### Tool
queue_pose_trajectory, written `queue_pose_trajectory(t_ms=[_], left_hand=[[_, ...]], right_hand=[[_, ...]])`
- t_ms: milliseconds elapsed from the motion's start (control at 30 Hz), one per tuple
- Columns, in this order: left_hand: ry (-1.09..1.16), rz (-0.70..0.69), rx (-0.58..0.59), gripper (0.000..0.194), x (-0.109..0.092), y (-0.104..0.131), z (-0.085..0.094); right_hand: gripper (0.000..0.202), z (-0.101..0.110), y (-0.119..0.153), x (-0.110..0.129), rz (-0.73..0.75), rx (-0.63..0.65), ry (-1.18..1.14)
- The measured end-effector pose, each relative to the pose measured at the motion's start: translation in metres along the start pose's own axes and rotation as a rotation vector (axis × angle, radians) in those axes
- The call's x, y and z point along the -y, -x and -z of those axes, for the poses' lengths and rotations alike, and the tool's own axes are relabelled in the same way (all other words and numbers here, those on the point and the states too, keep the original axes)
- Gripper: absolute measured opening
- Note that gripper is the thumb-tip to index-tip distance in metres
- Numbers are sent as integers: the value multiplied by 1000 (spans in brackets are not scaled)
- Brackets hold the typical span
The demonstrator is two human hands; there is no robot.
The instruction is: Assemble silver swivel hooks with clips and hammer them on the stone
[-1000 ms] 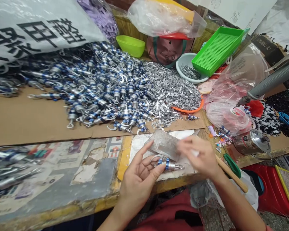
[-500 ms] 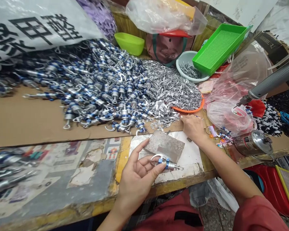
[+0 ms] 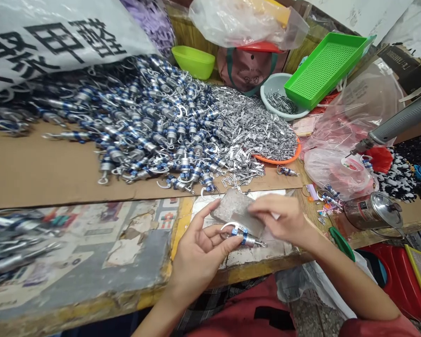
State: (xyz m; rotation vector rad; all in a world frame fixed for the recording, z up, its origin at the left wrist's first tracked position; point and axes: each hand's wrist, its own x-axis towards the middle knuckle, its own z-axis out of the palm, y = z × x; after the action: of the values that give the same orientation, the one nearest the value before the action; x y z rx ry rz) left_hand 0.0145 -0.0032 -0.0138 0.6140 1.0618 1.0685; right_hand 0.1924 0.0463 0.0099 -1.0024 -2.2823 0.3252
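Note:
My left hand (image 3: 208, 243) pinches a small silver-and-blue metal cylinder (image 3: 247, 238) between thumb and fingers. A curved white hook stands at the cylinder's left end and a little eyelet at its right end. Just behind it, a flat grey stone-like block (image 3: 234, 204) lies on the white sheet (image 3: 284, 247). My right hand (image 3: 280, 216) is over the block's right side, fingers pinched together; whatever they hold is too small or hidden to make out. Small silver metal links (image 3: 247, 173) lie beyond both hands.
A large heap of similar blue-and-silver cylinders (image 3: 154, 121) covers the cardboard at the back left. A rotary tool (image 3: 389, 124) juts in from the right, above plastic bags. Behind the links stand a pale bowl (image 3: 266, 89) and a green tray (image 3: 328, 70). A lidded pot (image 3: 370, 213) stands at right.
My right hand has come back from the small links toward me and left, to the block near the cylinder. My left hand still holds the same cylinder.

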Motion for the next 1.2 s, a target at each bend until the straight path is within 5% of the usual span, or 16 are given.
queue_pose_trajectory(t_ms=[133,433,600,767,867,967,1100,1200], left_hand=[[39,-19,-1,95,0,0,0],[62,-22,-16,92,1,-3,-2],[53,-13,-17,92,2,-2,-2],[25,-6,-32,90,5,-2,-1],[9,-5,-40,90,5,-2,0],[-10,-3,-42,88,4,-1,1],[-4,4,-51,90,3,1,1],[9,6,-63,93,2,0,0]], right_hand=[[24,-9,11,24,252,-74,-2],[23,-6,19,30,239,10,234],[27,-8,32,34,117,40,189],[29,24,62,10,-185,-105,366],[30,41,89,-14,-516,108,611],[27,44,101,-23,-655,246,587],[22,39,83,4,-505,64,370],[38,39,62,32,-253,133,298]])
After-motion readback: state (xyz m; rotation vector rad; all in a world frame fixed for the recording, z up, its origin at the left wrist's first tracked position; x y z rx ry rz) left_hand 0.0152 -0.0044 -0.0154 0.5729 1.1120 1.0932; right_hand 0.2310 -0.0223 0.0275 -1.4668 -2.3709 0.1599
